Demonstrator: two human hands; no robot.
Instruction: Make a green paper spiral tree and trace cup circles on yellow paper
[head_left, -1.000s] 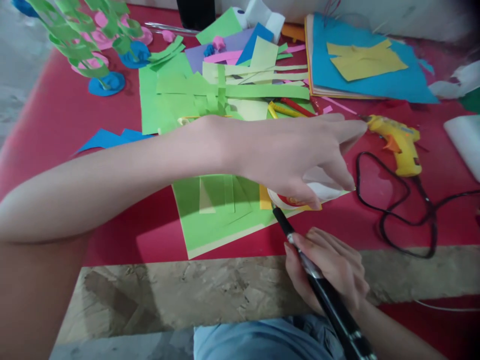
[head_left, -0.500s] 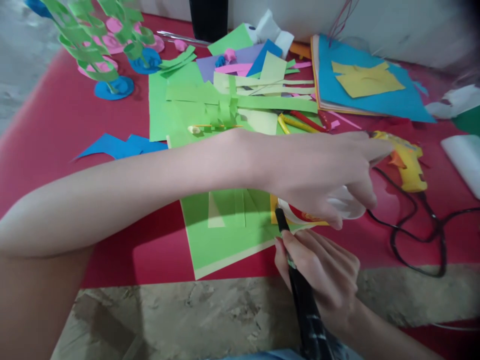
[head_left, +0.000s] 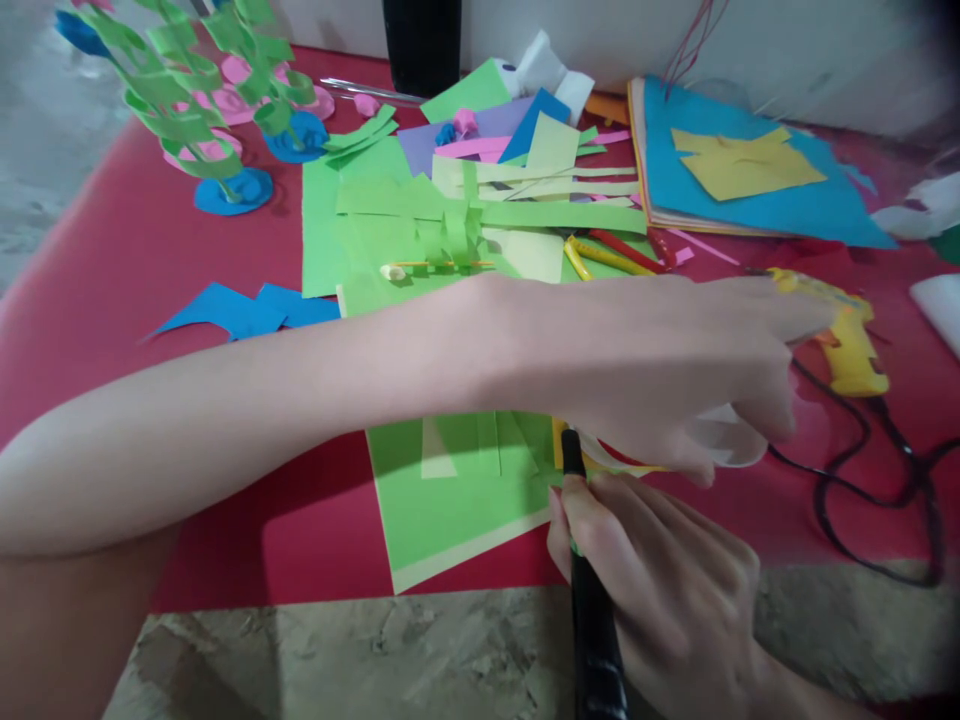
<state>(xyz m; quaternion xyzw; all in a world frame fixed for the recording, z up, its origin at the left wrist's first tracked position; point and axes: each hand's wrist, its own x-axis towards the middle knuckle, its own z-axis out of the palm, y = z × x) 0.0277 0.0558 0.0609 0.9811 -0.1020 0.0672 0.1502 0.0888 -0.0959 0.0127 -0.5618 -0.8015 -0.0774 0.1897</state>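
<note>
At ten o'clock, green curls (head_left: 150,108) look finished; right hand (head_left: 664,570) grips black pen (head_left: 594,620), tracing seemingly unfinished; left hand (head_left: 675,350), hold unclear

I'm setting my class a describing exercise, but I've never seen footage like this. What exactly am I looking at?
There is no machine here, just a person's two bare hands. The view comes from a camera worn on the head, looking forward and down.

The right hand grips a thick black pen, tip end beside some yellow paper. The left hand stretches across the view, above a white-and-red object it mostly hides; whether it grips that is unclear.

On the red surface lie a green sheet, blue paper scraps and a yellow glue gun. At the back left, curled green paper strips stand on blue discs.
</note>
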